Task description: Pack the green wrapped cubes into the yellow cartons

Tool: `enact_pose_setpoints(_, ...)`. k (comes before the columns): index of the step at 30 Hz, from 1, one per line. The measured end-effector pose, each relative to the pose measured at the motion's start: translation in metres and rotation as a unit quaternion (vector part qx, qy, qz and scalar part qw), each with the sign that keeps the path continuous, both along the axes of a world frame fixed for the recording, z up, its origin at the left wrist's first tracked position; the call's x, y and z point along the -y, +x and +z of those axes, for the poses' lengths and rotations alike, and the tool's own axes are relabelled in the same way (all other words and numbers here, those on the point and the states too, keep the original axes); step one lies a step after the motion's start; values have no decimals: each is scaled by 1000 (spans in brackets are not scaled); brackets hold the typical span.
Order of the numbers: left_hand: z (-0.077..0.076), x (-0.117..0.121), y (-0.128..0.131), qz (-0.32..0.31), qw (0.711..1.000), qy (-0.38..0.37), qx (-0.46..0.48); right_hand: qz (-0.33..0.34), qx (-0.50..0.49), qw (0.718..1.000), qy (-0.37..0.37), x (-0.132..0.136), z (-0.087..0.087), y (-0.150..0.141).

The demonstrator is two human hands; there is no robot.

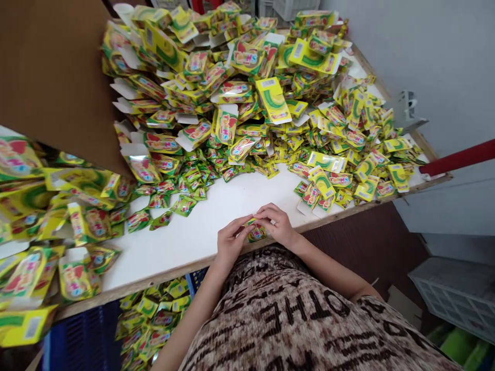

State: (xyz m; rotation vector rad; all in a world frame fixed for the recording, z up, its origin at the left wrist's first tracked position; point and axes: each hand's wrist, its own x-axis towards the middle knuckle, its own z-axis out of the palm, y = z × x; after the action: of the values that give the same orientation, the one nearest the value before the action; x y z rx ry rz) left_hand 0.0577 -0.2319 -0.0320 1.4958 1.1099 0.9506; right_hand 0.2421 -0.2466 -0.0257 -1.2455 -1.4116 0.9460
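At the front edge of the white table, a small yellow and green printed carton [257, 234] stands between my two hands. My left hand [233, 238] pinches its upper left side, thumb and fingertips together. From the other side my right hand [277, 224] has its bent fingers on the carton's top end, close to the left fingertips. The fingers partly hide the carton's top, so I cannot tell if its flap is closed. Small green sachets [184, 205] lie on the table to the left, and several filled-looking cartons [323, 183] lie to the right.
A big heap of open cartons [247, 56] covers the back of the table [170, 252]. A brown cardboard panel [58, 77] stands at left. Below is a blue crate [87, 330] beside more packets [154, 314]. A red pole [460, 158] and grey crate [460, 288] are at right.
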Motion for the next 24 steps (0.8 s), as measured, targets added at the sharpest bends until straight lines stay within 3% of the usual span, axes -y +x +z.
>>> enact_pose_setpoints(6,-4,6,4,-1,1000,28,-8,-6,47,999,22,11,-2,0)
enact_pose_setpoints(14,-10,6,9,-15,994,-99,49,-16,33,998,-51,11,-5,2)
enact_pose_setpoints(18,1,2,8,6,997,-62,39,12,35,998,-54,10,-2,5)
enact_pose_setpoints(21,23,3,-34,65,992,-107,34,-30,21,996,-84,11,-5,8)
enact_pose_setpoints(23,39,16,-89,48,985,-165,-20,-59,16,992,-115,11,-11,9)
enact_pose_setpoints(24,47,28,-122,5,977,-199,-71,-61,21,990,-124,10,-15,8)
